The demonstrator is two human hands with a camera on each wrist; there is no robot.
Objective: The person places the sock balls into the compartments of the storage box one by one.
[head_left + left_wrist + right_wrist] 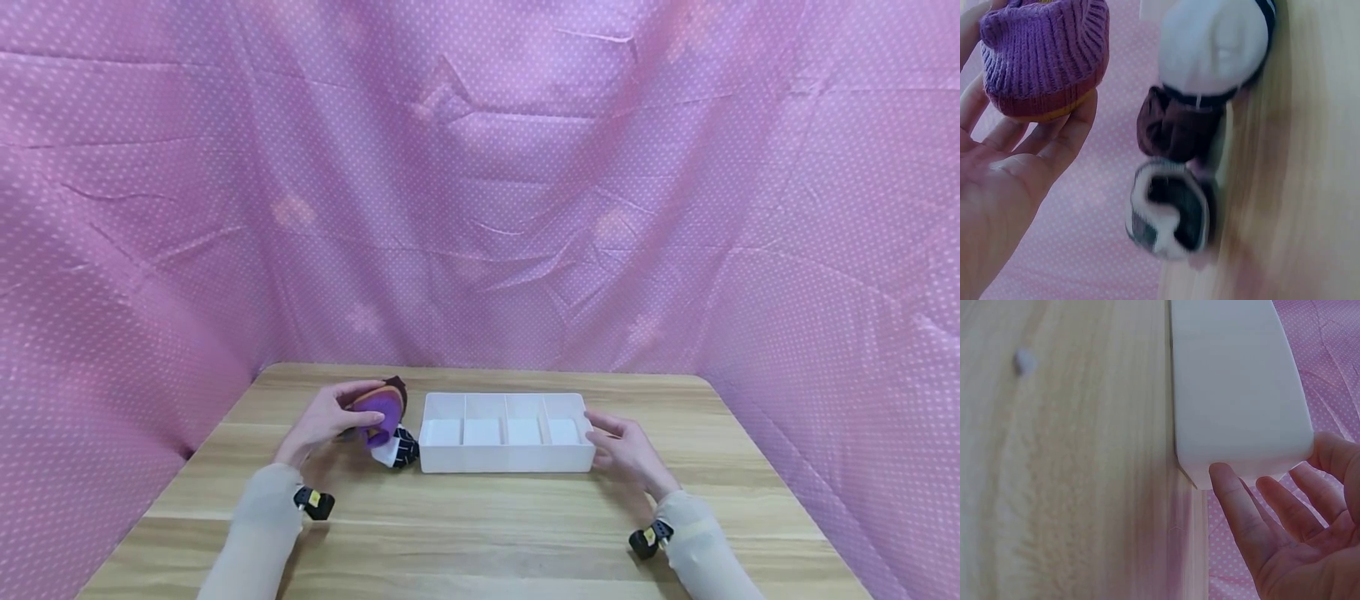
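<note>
A purple ribbed sock [1047, 56], bundled up with an orange stripe, is gripped between the thumb and fingers of my left hand [330, 417], raised beside the box. Below and around it are other balled socks: a white one with a dark edge [1213, 47], a dark brown one [1175, 128] and a dark green and cream one [1169, 209]. My right hand [630, 454] rests its fairly straight fingertips on the right end of the white box [506, 458], some at its rim. Four-sided and low, the box has several bare compartments in a row.
The wooden table [480, 533] carries the box near its back half. Pink dotted cloth [480, 208] hangs behind and at both sides. Small black cameras [315, 502] are strapped to both wrists.
</note>
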